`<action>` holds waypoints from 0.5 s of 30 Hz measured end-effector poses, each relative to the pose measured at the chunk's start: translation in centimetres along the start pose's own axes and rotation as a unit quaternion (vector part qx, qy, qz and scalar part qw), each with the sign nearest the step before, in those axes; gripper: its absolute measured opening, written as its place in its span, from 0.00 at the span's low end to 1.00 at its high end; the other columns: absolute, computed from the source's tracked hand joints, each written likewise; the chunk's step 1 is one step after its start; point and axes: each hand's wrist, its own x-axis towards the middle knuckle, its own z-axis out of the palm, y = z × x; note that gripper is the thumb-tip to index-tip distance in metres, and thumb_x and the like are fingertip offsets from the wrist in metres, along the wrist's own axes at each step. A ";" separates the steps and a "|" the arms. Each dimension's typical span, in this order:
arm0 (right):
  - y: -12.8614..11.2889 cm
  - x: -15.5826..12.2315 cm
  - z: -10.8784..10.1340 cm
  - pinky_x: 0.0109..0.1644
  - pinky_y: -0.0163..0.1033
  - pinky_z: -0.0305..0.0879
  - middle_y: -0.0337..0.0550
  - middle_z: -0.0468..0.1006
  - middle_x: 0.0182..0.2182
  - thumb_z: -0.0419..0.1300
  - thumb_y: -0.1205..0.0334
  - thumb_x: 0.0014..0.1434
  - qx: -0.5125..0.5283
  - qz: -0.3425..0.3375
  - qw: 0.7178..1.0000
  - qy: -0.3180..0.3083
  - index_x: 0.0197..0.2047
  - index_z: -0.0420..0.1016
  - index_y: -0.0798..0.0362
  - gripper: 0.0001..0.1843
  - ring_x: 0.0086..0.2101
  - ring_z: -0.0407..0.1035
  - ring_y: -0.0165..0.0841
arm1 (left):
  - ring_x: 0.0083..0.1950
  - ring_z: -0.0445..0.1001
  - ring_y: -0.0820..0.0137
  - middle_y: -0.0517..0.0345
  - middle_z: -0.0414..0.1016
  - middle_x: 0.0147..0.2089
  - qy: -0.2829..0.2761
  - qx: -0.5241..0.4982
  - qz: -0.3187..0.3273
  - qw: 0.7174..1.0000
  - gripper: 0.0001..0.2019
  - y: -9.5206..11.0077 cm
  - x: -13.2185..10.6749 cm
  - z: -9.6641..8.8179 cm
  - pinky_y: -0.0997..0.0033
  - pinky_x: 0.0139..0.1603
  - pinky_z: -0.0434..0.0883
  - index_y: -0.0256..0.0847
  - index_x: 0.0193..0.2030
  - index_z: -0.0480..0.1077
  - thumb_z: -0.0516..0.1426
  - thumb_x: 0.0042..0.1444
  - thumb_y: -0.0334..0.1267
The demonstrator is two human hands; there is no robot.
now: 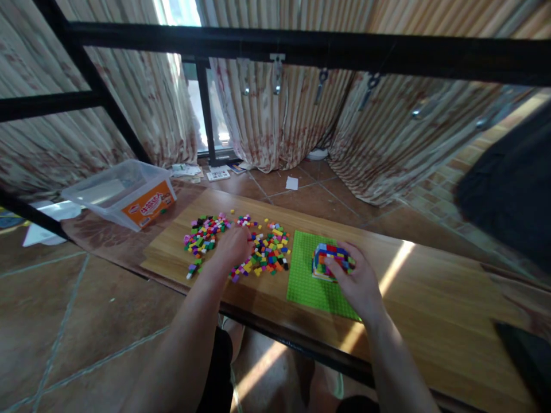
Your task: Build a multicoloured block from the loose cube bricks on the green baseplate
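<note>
A small multicoloured block of stacked bricks [328,259] stands on a light green baseplate [307,281] on the wooden table. My right hand [357,281] rests against its right side, fingers curled around it. My left hand [235,246] lies palm down in the heap of loose coloured bricks [267,252], its fingers bent into the pile; what they pinch, if anything, is hidden. More loose bricks [202,235] lie to the left of that hand.
A clear plastic tub with an orange label [124,198] sits at the table's far left. The long wooden table top [430,310] runs to the right. A black metal frame [301,49] crosses overhead. Papers [217,172] lie on the tiled floor by the curtains.
</note>
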 end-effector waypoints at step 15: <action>-0.4 0.4 -1.6 0.43 0.45 0.71 0.48 0.80 0.40 0.65 0.53 0.52 0.123 0.065 0.975 0.172 0.42 0.80 0.53 0.17 0.38 0.74 0.36 | 0.49 0.75 0.58 0.48 0.78 0.45 -0.028 0.021 -0.017 0.999 0.12 0.4 0.5 -0.4 0.64 0.50 0.71 0.40 0.43 0.75 0.56 0.50 0.34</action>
